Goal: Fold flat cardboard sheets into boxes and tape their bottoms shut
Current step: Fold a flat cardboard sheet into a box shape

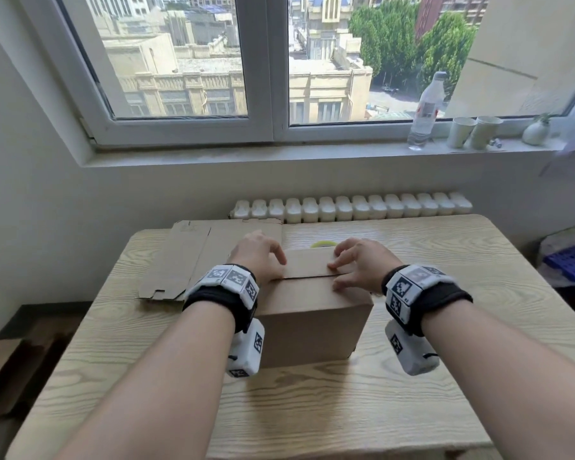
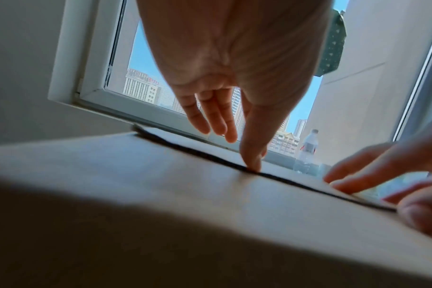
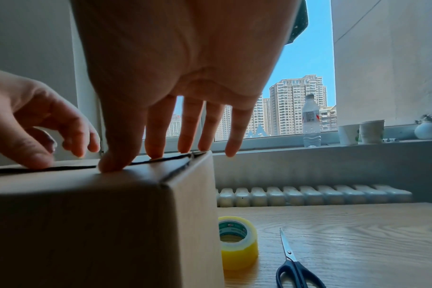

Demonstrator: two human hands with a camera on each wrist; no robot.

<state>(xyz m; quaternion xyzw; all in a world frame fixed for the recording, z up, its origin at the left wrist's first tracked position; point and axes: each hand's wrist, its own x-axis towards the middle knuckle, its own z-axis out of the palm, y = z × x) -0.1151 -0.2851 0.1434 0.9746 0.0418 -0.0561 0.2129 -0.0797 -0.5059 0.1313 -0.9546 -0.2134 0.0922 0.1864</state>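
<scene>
Cardboard box [image 1: 312, 313] is standing on the table [image 1: 412, 393], flaps closed, dark seam [image 2: 284, 178] running under both hands. Left hand [image 1: 258, 255] and right hand [image 1: 362, 263] are pressing spread fingertips onto the flaps beside it. Tape roll [image 3: 237, 242] and scissors [image 3: 292, 263] are lying below-right of the right hand; flat cardboard sheet [image 1: 186, 260] is lying left of the left hand.

Brown cardboard box [image 1: 312, 313] on pale wood-grain table [image 1: 445, 327]; left hand [image 1: 258, 255] and right hand [image 1: 362, 263] press closed top flaps; flat cardboard sheet [image 1: 186, 260] behind-left.
</scene>
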